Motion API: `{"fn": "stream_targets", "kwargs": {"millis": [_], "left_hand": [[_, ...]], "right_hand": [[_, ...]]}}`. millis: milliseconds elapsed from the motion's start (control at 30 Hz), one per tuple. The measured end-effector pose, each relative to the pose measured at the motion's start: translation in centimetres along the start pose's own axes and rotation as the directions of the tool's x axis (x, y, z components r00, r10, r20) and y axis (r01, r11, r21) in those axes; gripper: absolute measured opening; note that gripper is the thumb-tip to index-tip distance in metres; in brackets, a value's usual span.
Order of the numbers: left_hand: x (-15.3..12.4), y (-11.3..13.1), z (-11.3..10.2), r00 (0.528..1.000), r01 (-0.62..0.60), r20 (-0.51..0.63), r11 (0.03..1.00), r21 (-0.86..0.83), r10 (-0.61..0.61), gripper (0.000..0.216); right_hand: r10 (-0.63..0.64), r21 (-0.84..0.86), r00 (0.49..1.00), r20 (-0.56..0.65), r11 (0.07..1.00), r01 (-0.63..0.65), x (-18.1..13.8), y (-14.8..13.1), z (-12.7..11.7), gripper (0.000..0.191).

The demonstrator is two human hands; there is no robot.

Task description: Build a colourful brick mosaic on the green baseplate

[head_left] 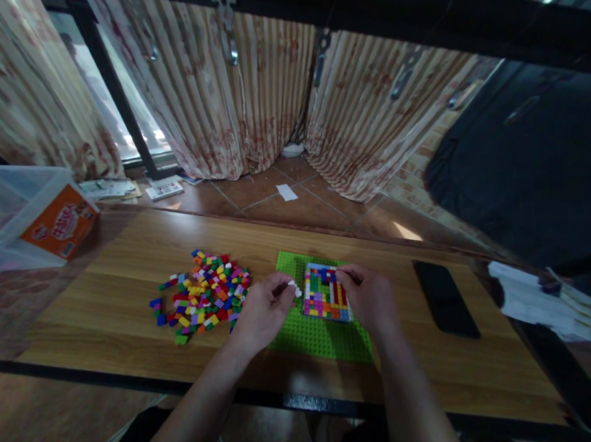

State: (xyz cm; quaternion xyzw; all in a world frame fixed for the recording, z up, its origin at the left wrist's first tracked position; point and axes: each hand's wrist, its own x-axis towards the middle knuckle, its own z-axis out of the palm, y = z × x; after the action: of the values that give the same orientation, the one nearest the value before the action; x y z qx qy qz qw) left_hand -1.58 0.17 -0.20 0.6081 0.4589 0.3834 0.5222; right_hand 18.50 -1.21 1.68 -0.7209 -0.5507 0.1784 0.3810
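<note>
In the head view, from where I am standing, the left hand (265, 309) is holding small white bricks (295, 288) in a closed fingertip grip, just above the left part of the green baseplate (307, 340). The right hand (373, 293) is reaching to the upper right of the multicoloured brick panel (325, 307), which is lying on the baseplate; I cannot tell whether its grip is closing on a brick or only steadying the panel. The loose brick pile (222, 314) is lying to the left on the wooden worktop (128, 271), and a black phone (445, 298) is lying to the right. The step in hand is apparently fitting bricks to the panel. The next move is seemingly calling for aligning a white brick over the studs and pressing squarely, with the panel being held steady.
</note>
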Motion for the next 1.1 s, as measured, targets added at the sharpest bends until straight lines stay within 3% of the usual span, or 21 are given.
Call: {"fn": "stream_targets", "kwargs": {"millis": [233, 367, 533, 767, 1100], "left_hand": [[0.0, -0.1, 0.0, 1.000, 0.003, 0.008, 1.000, 0.000, -0.003, 0.015], [0.0, -0.1, 0.0, 1.000, -0.007, -0.006, 1.000, 0.016, 0.007, 0.015], [0.0, 0.2, -0.1, 1.000, 0.003, 0.000, 1.000, 0.018, -0.003, 0.015], [0.0, 0.1, 0.0, 1.000, -0.019, -0.011, 1.000, 0.013, 0.020, 0.014], [0.0, 0.1, 0.3, 0.998, -0.011, -0.056, 0.999, -0.050, 0.008, 0.014]], "right_hand": [[0.090, 0.008, 0.986, -0.139, 0.996, -0.090, 0.4, 0.3, -0.2, 0.028], [0.010, -0.075, 0.981, -0.194, 0.997, -0.025, 0.6, 1.0, 0.8, 0.041], [0.000, -0.128, 0.992, -0.127, 0.992, -0.016, 0.7, 1.9, 1.9, 0.049], [0.101, -0.040, 0.995, -0.024, 0.994, -0.102, 0.7, 2.0, 2.4, 0.045], [0.064, -0.024, 0.998, -0.016, 0.998, -0.064, 0.4, 2.0, 2.6, 0.045]]}}
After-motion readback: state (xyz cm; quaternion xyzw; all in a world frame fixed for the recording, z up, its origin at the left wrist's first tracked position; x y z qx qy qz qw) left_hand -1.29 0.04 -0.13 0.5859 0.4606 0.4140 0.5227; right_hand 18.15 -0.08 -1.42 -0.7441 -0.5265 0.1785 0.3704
